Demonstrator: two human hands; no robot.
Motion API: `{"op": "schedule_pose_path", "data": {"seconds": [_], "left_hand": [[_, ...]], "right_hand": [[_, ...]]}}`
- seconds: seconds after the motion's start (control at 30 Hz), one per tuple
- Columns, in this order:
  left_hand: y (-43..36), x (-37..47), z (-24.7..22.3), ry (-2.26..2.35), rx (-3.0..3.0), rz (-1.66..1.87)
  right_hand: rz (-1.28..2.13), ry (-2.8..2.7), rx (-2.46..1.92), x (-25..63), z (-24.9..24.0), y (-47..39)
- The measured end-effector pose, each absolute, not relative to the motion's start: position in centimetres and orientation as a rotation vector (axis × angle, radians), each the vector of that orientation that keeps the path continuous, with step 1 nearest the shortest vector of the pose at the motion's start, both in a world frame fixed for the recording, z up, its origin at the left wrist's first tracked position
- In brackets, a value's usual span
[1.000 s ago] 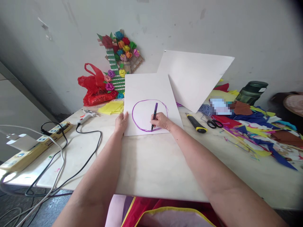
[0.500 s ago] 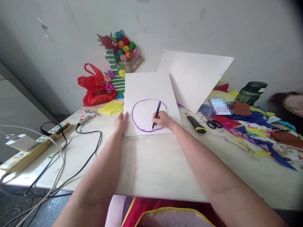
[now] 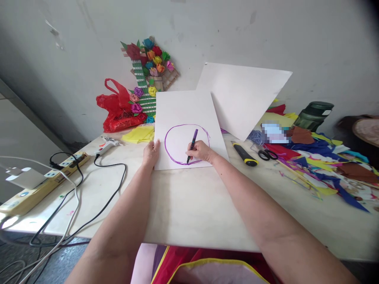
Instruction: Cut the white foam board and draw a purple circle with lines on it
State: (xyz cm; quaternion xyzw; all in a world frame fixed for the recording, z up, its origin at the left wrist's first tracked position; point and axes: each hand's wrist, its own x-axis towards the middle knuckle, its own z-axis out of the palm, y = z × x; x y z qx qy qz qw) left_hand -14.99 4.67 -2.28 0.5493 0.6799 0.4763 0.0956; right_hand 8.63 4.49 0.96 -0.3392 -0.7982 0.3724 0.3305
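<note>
1. The right hand [image 3: 200, 151] pinches a purple marker [image 3: 192, 145], tip down on the lower arc of a purple circle [image 3: 169, 134].
2. The left hand [image 3: 151, 153] lies with fingers together on the left edge of the sheet [image 3: 183, 106] that bears the circle, near its lower corner.
3. The sheet lies flat on the table [image 3: 183, 205].
4. Right of it: a knife [image 3: 245, 154], then scissors [image 3: 267, 154] and paper scraps [image 3: 331, 165].
5. Left: a glue gun [image 3: 107, 145] and power strip [image 3: 44, 179].

My right hand [image 3: 199, 152] has slid the purple marker [image 3: 191, 145] leftward along the circle's near arc, tip now further left.
</note>
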Motion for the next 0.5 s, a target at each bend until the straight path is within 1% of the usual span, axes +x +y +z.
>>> {"op": "schedule_pose_path", "data": {"seconds": [0.5], "left_hand": [[4.5, -14.83, -2.05, 2.029, 1.626, 1.399]], "right_hand": [[0.969, -2.072, -0.915, 8.41, 0.85, 4.5]]}}
